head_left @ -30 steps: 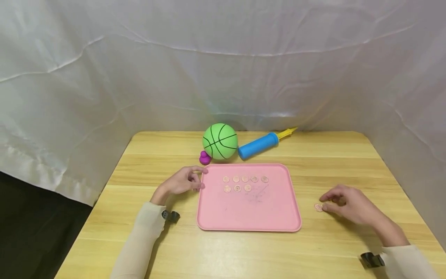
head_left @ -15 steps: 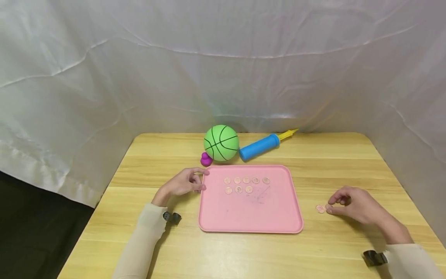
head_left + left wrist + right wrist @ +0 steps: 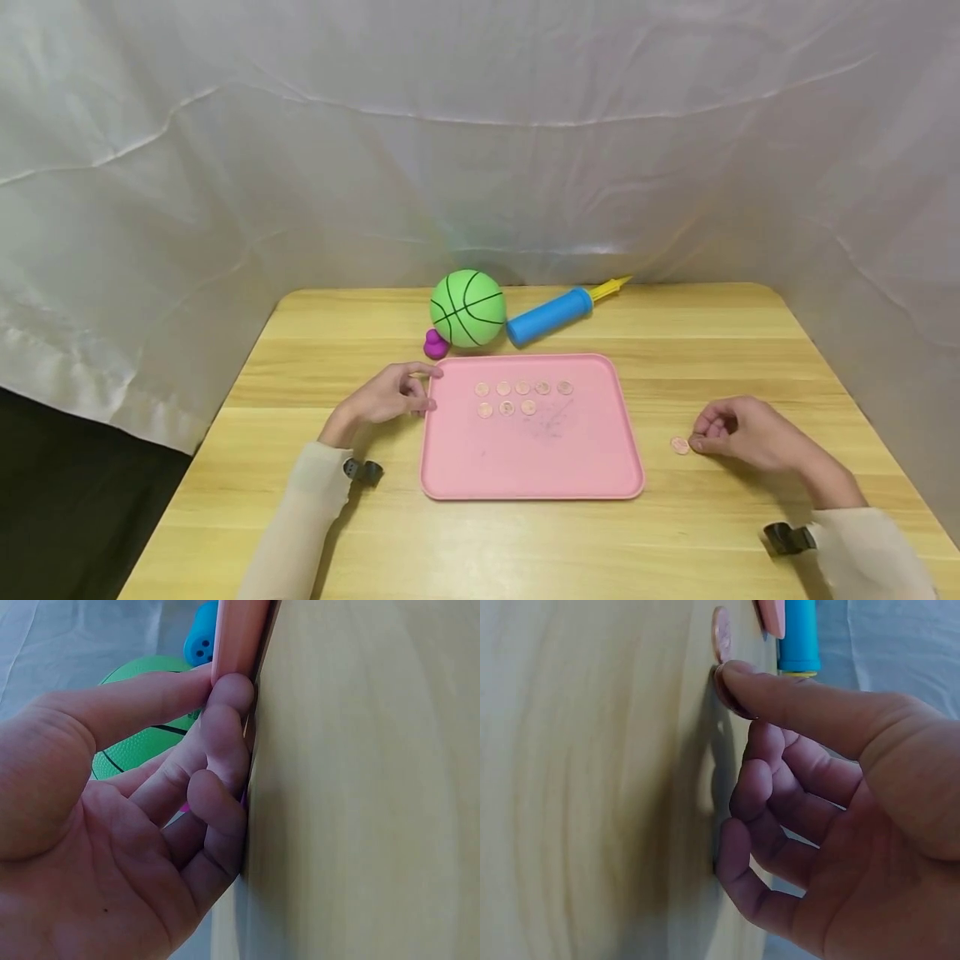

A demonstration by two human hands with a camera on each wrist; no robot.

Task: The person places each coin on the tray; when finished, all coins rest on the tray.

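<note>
My left hand (image 3: 386, 392) pinches the left rim of a pink tray (image 3: 525, 467); in the left wrist view the thumb lies on one side of the tray's edge (image 3: 238, 637) and the fingertips on the other. Several copper-coloured coins lie on the tray in two rows, among them one coin (image 3: 565, 388) at the right end of the back row. Right of the tray, my right hand (image 3: 742, 433) holds a coin (image 3: 731, 696) between thumb and index finger, close over the wooden table. Just beyond those fingertips another coin (image 3: 679, 446) lies flat on the table.
Behind the tray stand a green ball (image 3: 468, 308) with black basketball lines and a small purple knobbed object (image 3: 435, 344). A blue hand pump (image 3: 551, 317) with a yellow nozzle lies beside the ball. Grey cloth (image 3: 525, 183) hangs behind the table.
The right thumb and index finger have drawn together on a coin beside the one lying on the table. The left hand stays at the tray's rim. The head view has shifted slightly.
</note>
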